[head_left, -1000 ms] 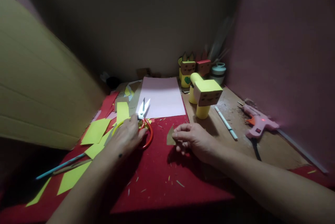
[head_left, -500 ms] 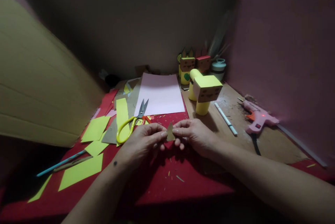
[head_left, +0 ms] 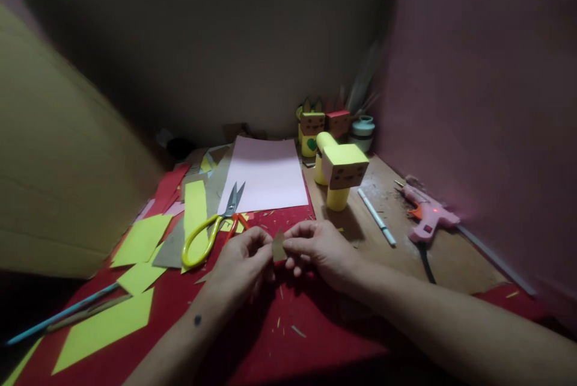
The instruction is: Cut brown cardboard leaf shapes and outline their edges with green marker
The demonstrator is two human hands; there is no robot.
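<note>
A small brown paper cut-out point(head_left: 278, 246) with a pointed top is pinched between both my hands above the red mat point(head_left: 252, 338). My left hand point(head_left: 241, 266) grips its left edge with thumb and fingers closed. My right hand point(head_left: 315, 248) pinches its right edge. Yellow-handled scissors point(head_left: 211, 226) lie on the mat just left of my left hand, blades pointing up toward a pink sheet point(head_left: 265, 172). Red-handled scissors point(head_left: 237, 225) peek out beside them.
Yellow, red and brown paper scraps point(head_left: 139, 238) lie at the left, with a blue pencil point(head_left: 58, 314). A yellow box-and-tube figure point(head_left: 340, 169), smaller paper figures point(head_left: 318, 124), a white pen point(head_left: 376, 217) and a pink glue gun point(head_left: 426, 217) are on the right. A cardboard wall point(head_left: 58, 181) stands at the left.
My left hand left the red scissors and came to the brown cut-out, which both hands now pinch. The yellow scissors are now uncovered. The view shifted slightly.
</note>
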